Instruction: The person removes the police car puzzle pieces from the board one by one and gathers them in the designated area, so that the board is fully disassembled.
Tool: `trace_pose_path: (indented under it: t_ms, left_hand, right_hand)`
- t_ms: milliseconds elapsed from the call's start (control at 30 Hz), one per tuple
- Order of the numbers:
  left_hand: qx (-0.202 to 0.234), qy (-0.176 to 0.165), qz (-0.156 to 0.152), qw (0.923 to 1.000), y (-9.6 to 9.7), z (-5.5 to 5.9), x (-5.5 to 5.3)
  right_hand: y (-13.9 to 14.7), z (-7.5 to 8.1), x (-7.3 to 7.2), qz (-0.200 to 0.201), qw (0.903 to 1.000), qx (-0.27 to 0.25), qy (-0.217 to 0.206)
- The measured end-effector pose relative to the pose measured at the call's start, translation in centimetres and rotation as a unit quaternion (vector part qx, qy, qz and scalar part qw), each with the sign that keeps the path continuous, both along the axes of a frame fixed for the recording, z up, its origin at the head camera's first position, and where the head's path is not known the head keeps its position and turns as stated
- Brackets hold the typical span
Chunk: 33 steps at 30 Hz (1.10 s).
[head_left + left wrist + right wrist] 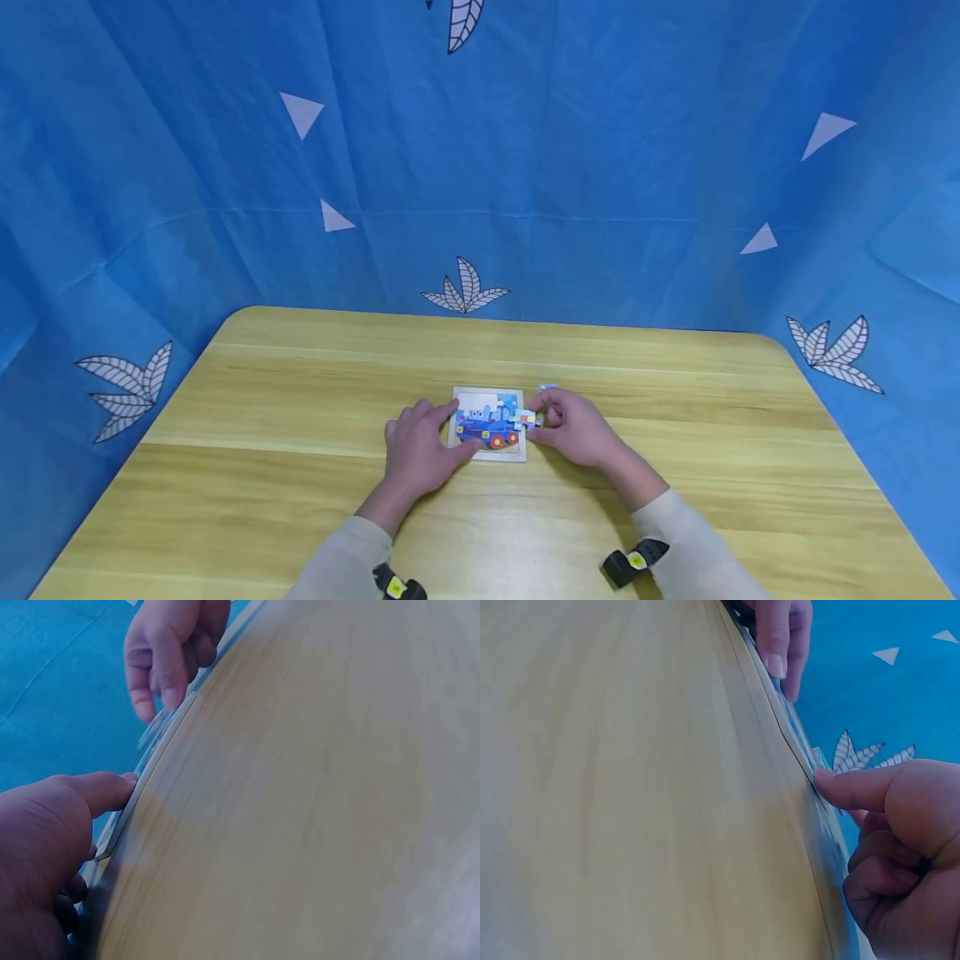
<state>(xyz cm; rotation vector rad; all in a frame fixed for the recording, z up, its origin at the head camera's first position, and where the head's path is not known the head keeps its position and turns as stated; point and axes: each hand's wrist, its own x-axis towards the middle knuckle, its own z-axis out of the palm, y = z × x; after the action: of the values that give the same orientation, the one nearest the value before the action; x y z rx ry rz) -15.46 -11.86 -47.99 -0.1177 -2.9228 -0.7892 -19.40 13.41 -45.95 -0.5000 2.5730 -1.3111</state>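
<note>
A jigsaw puzzle (486, 425) in a white frame tray lies on the table, its picture a blue vehicle with red and yellow wheels. A white bare patch shows at its upper left. My left hand (422, 448) rests at the tray's left side, index finger by the upper left corner and thumb over the lower part. My right hand (576, 427) pinches a colourful puzzle piece (525, 419) between thumb and index finger, overlapping the tray's right edge. In the left wrist view the thumb (109, 791) touches the tray's edge, seen almost edge-on.
Behind the right hand lies another blue puzzle piece (547, 387), partly hidden by it. The wooden table (300, 375) has rounded far corners. A blue curtain (600, 167) with leaf and triangle prints hangs behind and along the sides.
</note>
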Motion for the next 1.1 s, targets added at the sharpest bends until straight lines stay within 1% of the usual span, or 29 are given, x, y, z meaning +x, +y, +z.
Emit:
trace_pose_path:
  t_ms: [67, 333, 567, 733, 933, 1100]
  left_hand:
    - [-0.002, 0.000, 0.000, 1.0000, 0.0, 0.0, 0.0]
    - [-0.005, 0.003, 0.000, 1.0000, 0.0, 0.1, 0.1]
    - [-0.003, -0.001, 0.002, 1.0000, 0.1, 0.1, 0.1]
    - [0.001, -0.003, 0.002, 1.0000, 0.1, 0.0, 0.1]
    - [-0.004, -0.001, 0.002, 1.0000, 0.1, -0.1, 0.0]
    - [-0.004, 0.002, 0.000, 1.0000, 0.0, -0.1, 0.1]
  right_hand:
    - [0.8, 0.0, 0.1, -0.003, 1.0000, 0.004, 0.003]
    - [4.6, 0.2, 0.2, -0.041, 0.9988, 0.024, 0.012]
    - [6.9, 0.2, -0.5, -0.056, 0.9980, 0.030, 0.005]
    - [7.6, 0.0, -1.2, -0.070, 0.9971, 0.029, -0.004]
    - [7.8, -0.2, -2.3, -0.068, 0.9975, 0.018, 0.006]
    - [7.7, 0.1, -2.8, -0.072, 0.9972, 0.021, 0.001]
